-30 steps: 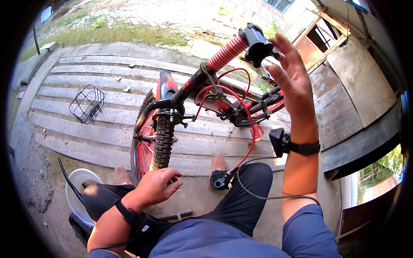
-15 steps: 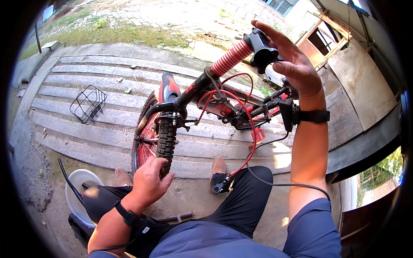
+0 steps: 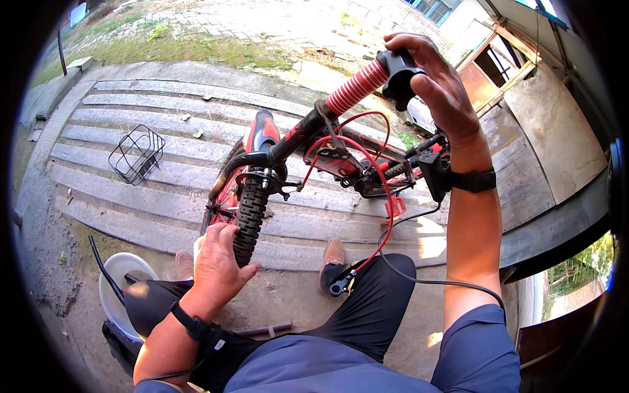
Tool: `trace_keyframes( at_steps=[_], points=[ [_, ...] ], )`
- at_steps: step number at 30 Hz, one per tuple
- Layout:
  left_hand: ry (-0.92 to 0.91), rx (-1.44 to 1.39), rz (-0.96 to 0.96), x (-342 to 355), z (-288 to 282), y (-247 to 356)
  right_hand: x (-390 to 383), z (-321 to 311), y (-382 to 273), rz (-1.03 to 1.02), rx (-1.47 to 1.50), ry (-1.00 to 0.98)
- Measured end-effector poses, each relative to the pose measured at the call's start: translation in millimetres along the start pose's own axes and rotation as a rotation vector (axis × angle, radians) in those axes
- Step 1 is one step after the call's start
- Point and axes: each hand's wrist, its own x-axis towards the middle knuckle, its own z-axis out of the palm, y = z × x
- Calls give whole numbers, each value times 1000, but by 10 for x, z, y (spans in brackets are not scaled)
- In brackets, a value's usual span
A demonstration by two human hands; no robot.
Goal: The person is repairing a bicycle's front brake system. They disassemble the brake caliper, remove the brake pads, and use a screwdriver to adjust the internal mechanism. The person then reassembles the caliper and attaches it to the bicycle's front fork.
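Observation:
A red and black bicycle stands in front of me, its red striped steerer tube (image 3: 354, 87) uppermost, with a black clamp fitting (image 3: 400, 76) on top. My right hand (image 3: 445, 95) grips that fitting, fingers over its top. My left hand (image 3: 220, 261) has its fingers apart at the lower part of the knobby front tyre (image 3: 251, 213), by the red-spoked wheel (image 3: 226, 202); whether the fingertips touch it is unclear. Red cables (image 3: 390, 226) loop from the frame down to a black lever fitting (image 3: 341, 285) by my right knee.
A wire basket (image 3: 137, 154) lies on the left of the grooved concrete ramp (image 3: 118, 203). A white bucket (image 3: 114, 262) holding black tubes stands by my left knee. A metal bar (image 3: 275, 327) lies between my legs. Boards (image 3: 544, 131) lean on the right.
My right hand has closed round the top fitting, which has shifted slightly rightward. My left hand has moved leftward and up to the front wheel, and its fingers have spread.

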Motion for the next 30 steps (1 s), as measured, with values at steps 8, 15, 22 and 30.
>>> trace_keyframes(
  at_steps=[8, 15, 22, 30],
  points=[
    [102, 108, -67, 62, -48, -187, 49, 131, -69, 131, -225, 165],
    [166, 144, -30, 157, -159, -242, 55, 59, -100, -10, -253, 28],
    [185, 133, -71, 231, -217, -292, 34, -16, -29, 29, 22, -26],
    [480, 261, -124, 492, -327, -575, 198, 56, 29, -13, -358, 185]
  ],
)
